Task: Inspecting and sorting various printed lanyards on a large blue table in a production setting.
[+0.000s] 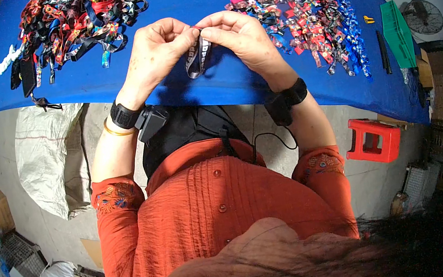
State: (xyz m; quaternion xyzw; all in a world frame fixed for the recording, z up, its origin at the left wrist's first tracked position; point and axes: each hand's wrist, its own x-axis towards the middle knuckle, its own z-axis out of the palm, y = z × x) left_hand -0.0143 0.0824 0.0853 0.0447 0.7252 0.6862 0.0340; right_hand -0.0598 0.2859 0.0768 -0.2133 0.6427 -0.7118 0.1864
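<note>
Above the blue-covered table [129,83] my two hands meet, fingertips close together. Between them hangs a short black strap [195,65] with white lettering, bent into a loop. My left hand [158,51] pinches one part of the strap between thumb and forefinger. The thumb and forefinger of my right hand [238,37] close on it from the other side. Whatever lies right between the fingertips is too small to make out. A tangled heap of printed straps [69,24] lies ahead on the left, and rows of colourful straps [294,9] lie on the right.
At the table's right end are a green bin [398,34], a black bar [383,52] and a small yellow tool [368,20]. A red stool [373,140] stands on the floor at right. A white woven sack [46,157] lies at left. Beyond the table stands a fan [423,16].
</note>
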